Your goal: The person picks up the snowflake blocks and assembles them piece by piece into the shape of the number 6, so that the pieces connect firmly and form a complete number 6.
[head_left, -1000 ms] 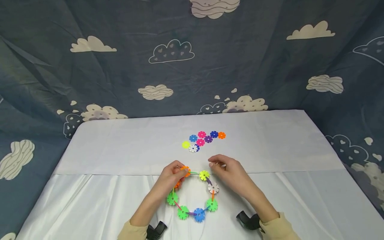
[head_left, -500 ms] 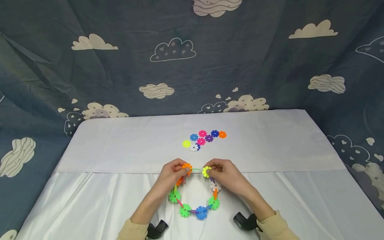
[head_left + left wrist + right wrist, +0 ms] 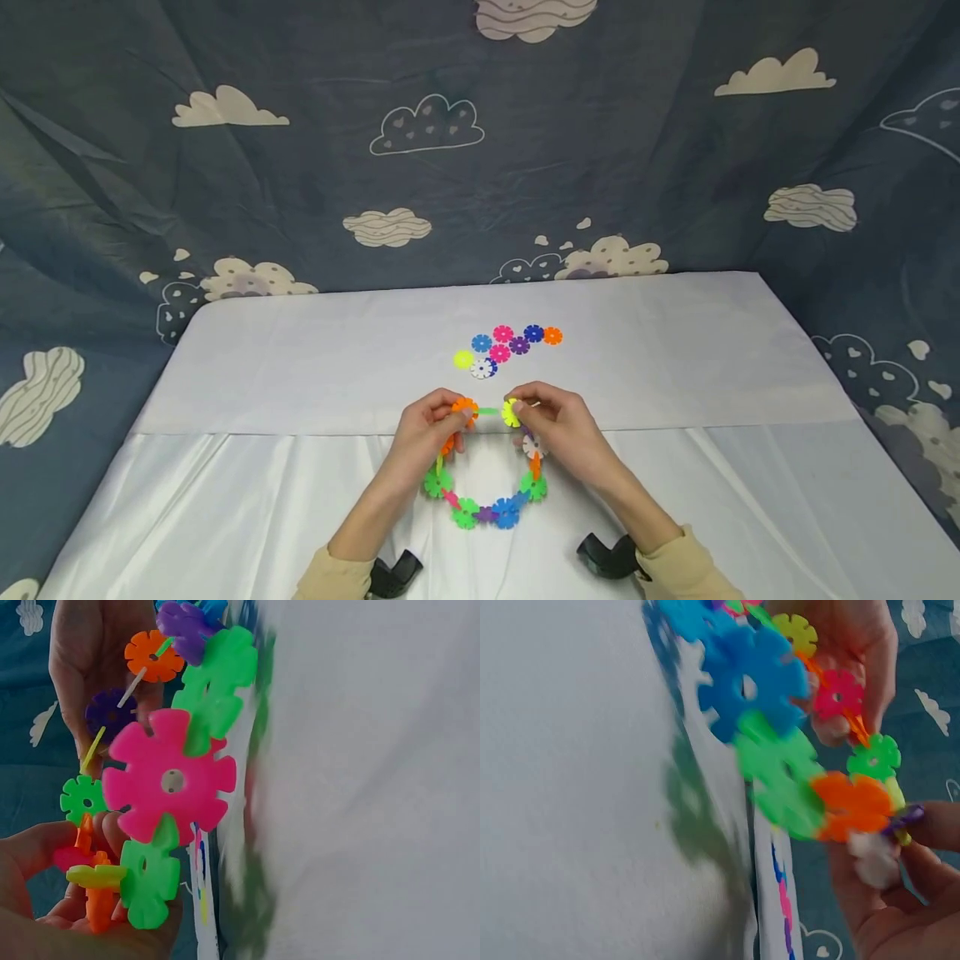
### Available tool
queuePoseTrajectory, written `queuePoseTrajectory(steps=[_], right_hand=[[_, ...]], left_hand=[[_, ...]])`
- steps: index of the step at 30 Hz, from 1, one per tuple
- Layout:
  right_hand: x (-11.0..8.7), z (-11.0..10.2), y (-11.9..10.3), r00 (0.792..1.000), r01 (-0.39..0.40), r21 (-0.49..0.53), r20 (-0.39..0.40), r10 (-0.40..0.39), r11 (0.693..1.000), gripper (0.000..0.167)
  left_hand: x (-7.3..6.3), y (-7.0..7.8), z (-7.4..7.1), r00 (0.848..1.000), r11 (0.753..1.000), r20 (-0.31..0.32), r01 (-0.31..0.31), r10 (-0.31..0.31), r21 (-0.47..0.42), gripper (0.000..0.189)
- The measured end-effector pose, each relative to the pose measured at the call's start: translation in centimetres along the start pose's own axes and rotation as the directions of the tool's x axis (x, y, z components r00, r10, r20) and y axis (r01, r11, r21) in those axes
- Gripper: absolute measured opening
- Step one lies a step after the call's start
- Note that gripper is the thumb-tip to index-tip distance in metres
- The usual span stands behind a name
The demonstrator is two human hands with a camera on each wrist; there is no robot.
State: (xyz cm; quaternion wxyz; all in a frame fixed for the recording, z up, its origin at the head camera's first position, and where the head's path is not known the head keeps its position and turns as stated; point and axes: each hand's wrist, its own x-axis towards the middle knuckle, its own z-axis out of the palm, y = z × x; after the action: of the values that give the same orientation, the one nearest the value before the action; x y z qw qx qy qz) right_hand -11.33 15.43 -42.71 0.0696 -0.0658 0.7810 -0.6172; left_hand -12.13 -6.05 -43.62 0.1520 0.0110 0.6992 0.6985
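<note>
A closed ring of linked, notched plastic snowflake discs hangs between my two hands. My left hand (image 3: 425,433) pinches an orange disc (image 3: 461,406) at its top left. At the top right, my right hand (image 3: 564,423) pinches a yellow disc (image 3: 509,413) between thumb and fingers. A green disc (image 3: 488,411), seen edge-on, spans the two. Lower down hang green discs and a blue disc (image 3: 507,513). Large and close in the left wrist view is a pink disc (image 3: 142,784); the right wrist view has a blue disc (image 3: 776,682) and an orange disc (image 3: 855,802), slightly blurred.
Loose discs lie flat in a cluster farther back, among them a purple disc (image 3: 519,345), an orange disc (image 3: 552,336) and a white disc (image 3: 481,368) overlapping a dark blue one. The white-covered table (image 3: 300,367) ends at a dark cloud-patterned cloth (image 3: 315,192).
My right hand, apart from the ring at first, has come down and pinched the yellow disc. The ring has since shifted up in view, its lower part seen at a steeper slant.
</note>
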Motion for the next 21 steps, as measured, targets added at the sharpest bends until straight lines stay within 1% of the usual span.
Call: queuePoseTrajectory(steps=[4,6,11,14,21], right_hand=[[-0.17,0.34,-0.4,0.999,0.018,0.059,-0.028,-0.016,0.998,0.025],[-0.25,0.44,-0.51,0.999,0.024,0.072,-0.045,-0.021,0.997,0.024],[-0.34,0.57,-0.39,0.997,0.05,0.054,-0.063,-0.047,0.997,0.021],[-0.32,0.64,-0.25,0.996,0.065,0.035,-0.063,-0.063,0.997,0.02],[-0.23,0.72,-0.07,0.994,0.092,0.028,-0.056,-0.09,0.995,0.017]], left_hand=[[-0.06,0.4,-0.01,1.0,1.0,-0.016,-0.013,0.013,-0.006,0.013],[-0.08,0.51,-0.02,1.0,1.0,-0.02,-0.015,0.015,-0.009,0.013],[-0.1,0.59,0.01,1.0,1.0,-0.02,-0.009,0.009,-0.013,0.012],[-0.11,0.55,0.05,1.0,1.0,-0.017,-0.011,0.01,-0.012,0.012],[-0.11,0.46,0.09,0.999,1.0,-0.026,-0.022,0.021,-0.017,0.01]])
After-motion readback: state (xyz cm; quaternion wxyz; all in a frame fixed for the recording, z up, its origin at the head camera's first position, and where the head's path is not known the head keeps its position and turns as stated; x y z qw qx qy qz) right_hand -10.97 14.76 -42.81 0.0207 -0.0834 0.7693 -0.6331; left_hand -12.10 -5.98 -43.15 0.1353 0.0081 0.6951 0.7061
